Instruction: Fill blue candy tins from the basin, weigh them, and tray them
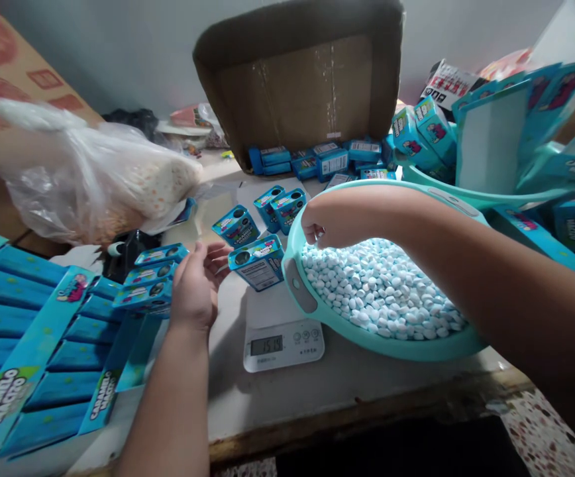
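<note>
A small blue candy box stands on a white digital scale whose display reads 15.15. My left hand hovers just left of that box, fingers loosely apart and holding nothing. My right hand is pinched shut over the left side of a teal basin filled with small white candies; what the fingertips hold is too small to make out. Three more open blue boxes stand on the table behind the scale.
Blue display trays lie at the left with filled boxes stacked on them. A clear plastic bag sits at the back left. A tipped cardboard carton holds blue boxes. More blue cartons pile up at the right.
</note>
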Demonstrator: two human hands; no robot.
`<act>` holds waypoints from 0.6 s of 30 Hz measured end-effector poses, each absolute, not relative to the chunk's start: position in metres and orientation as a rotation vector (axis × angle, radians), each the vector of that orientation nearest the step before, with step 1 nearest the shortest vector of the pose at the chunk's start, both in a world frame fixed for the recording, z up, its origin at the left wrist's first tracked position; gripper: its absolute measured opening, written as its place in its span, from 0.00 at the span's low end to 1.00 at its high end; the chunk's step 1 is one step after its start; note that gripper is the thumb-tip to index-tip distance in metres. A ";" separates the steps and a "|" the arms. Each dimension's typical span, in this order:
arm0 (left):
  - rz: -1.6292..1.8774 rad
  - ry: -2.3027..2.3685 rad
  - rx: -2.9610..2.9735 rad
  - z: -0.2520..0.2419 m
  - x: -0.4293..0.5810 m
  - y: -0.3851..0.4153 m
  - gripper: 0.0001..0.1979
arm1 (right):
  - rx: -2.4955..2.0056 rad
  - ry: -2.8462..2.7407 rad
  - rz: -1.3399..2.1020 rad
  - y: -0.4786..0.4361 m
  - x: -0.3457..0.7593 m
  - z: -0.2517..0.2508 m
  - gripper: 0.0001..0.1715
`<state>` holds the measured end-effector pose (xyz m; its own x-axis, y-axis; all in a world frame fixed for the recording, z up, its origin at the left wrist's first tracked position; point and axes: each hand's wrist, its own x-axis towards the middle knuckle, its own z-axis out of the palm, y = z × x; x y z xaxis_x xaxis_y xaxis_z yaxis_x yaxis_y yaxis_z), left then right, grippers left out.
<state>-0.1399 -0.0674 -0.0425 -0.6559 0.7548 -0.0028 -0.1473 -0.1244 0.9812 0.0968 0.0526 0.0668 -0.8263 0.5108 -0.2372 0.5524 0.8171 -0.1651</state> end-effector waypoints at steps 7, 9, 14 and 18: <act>1.837 1.533 0.713 -0.045 -0.143 -0.068 0.21 | 0.799 2.867 -0.316 0.048 0.097 0.075 0.13; 1.844 1.522 0.703 -0.045 -0.143 -0.068 0.21 | 0.799 2.885 -0.313 0.048 0.096 0.075 0.14; 1.848 1.508 0.691 -0.044 -0.142 -0.069 0.22 | 0.794 2.919 -0.371 0.050 0.093 0.072 0.16; 1.851 1.502 0.691 -0.042 -0.141 -0.070 0.22 | 0.800 2.934 -0.344 0.046 0.090 0.076 0.15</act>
<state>-0.1412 -0.0702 -0.0423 -0.6514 0.7587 0.0011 -0.1553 -0.1348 0.9786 0.0905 0.0464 0.0758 -0.8605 0.4910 -0.1361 0.5091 0.8385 -0.1940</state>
